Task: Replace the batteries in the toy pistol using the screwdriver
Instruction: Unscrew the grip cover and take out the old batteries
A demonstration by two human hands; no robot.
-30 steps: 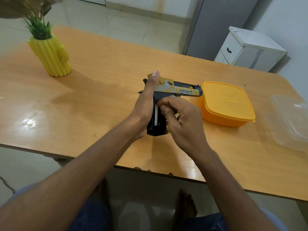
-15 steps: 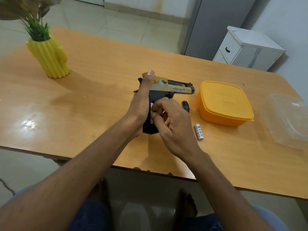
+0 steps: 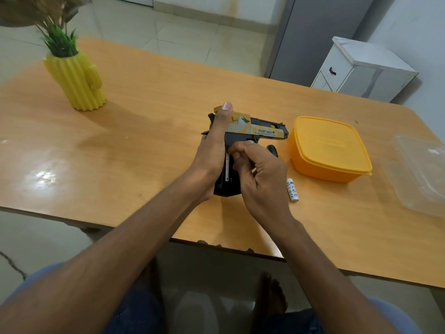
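Note:
A black and yellow toy pistol (image 3: 260,129) is held over the middle of the wooden table (image 3: 149,121), barrel pointing right, grip toward me. My left hand (image 3: 213,150) grips its rear, thumb lying up along the slide. My right hand (image 3: 258,174) has its fingers curled at the open grip, where a white battery (image 3: 227,169) shows in the compartment. A second white battery (image 3: 292,189) lies loose on the table to the right. The black end of the screwdriver (image 3: 272,150) peeks out behind my right hand; the rest of it is hidden.
An orange lidded box (image 3: 330,148) stands right of the pistol, and a clear plastic container (image 3: 423,172) lies at the right edge. A yellow cactus-shaped pot (image 3: 75,80) with a plant stands at the far left. A white cabinet (image 3: 361,68) is beyond the table.
The pistol and both hands shifted slightly left and nearer to me, uncovering the loose battery and the screwdriver end on the table. My right fingers stay at the grip compartment.

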